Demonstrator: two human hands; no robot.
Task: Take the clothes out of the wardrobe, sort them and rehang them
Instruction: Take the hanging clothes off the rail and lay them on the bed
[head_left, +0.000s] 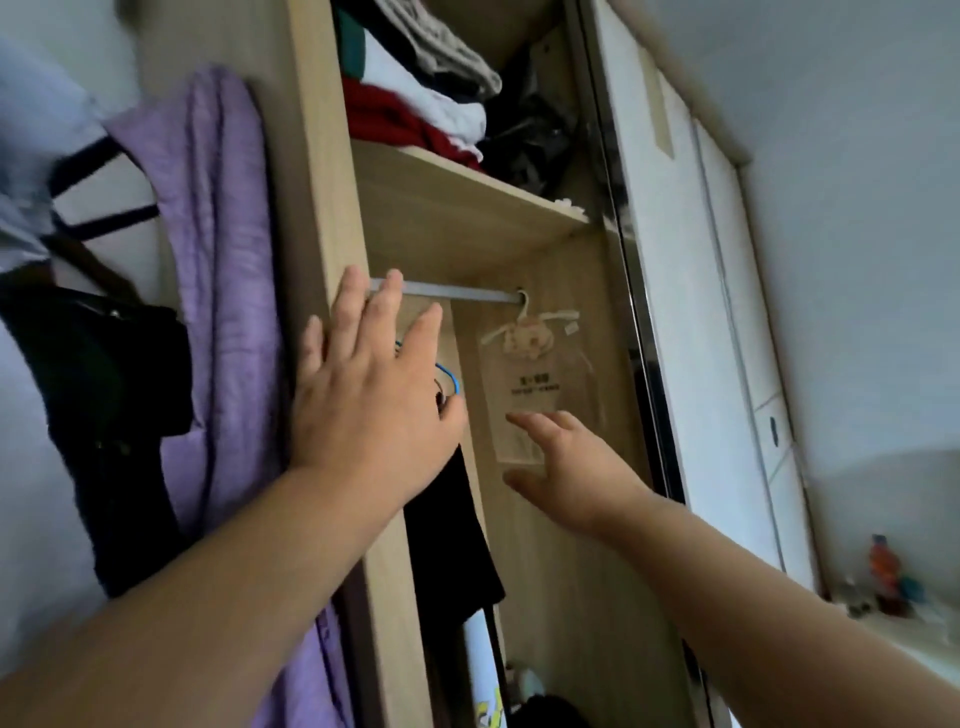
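Observation:
The open wooden wardrobe (467, 213) has a metal rail (457, 292) under its shelf. My left hand (369, 395) reaches up with straight fingers, its fingertips at the rail's left end, holding nothing. Just below that hand hangs a black garment (447, 540) with a blue hanger hook (451, 378) beside the thumb. My right hand (566, 467) is open, fingers spread, in front of a clear bag (535, 405) on a small pale hanger (524, 322) at the rail's right end. Folded clothes (415, 104) are piled on the shelf above.
A purple garment (218, 291) and a black bag (98, 395) hang outside the wardrobe's left side. The white sliding door (691, 312) stands to the right. Bottles (883, 577) sit on a ledge at far right.

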